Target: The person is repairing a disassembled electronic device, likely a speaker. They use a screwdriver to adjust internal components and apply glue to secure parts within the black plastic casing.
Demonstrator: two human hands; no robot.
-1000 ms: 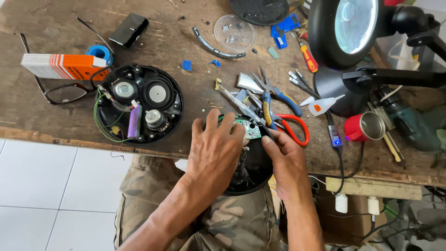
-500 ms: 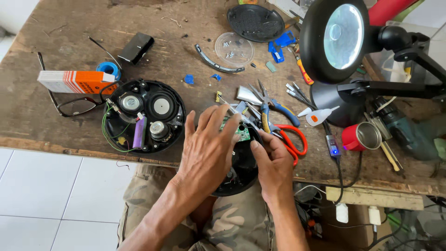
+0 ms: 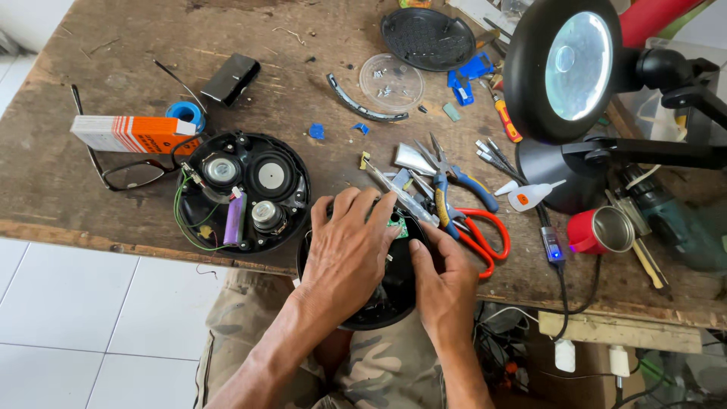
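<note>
My left hand (image 3: pixel 347 254) lies spread over a round black shell (image 3: pixel 379 307) that rests at the wooden bench's near edge, fingers curled over its top rim. My right hand (image 3: pixel 445 291) grips the shell's right side, its thumb pressing beside a small green circuit board (image 3: pixel 397 225) inside. To the left sits the other half, an open round speaker unit (image 3: pixel 244 191) with speaker cones, a purple battery and green wires.
Red-handled scissors (image 3: pixel 485 235), blue-handled pliers (image 3: pixel 454 182) and tweezers lie just right of my hands. A round magnifier lamp (image 3: pixel 564 64) hangs over the right side. A clear dish of screws (image 3: pixel 391 73), orange box (image 3: pixel 132 133), glasses, blue tape roll and red cup (image 3: pixel 602 231) stand about.
The view has shifted a little. My left hand has slid down over the shell, and my right thumb has moved in beside the green board.
</note>
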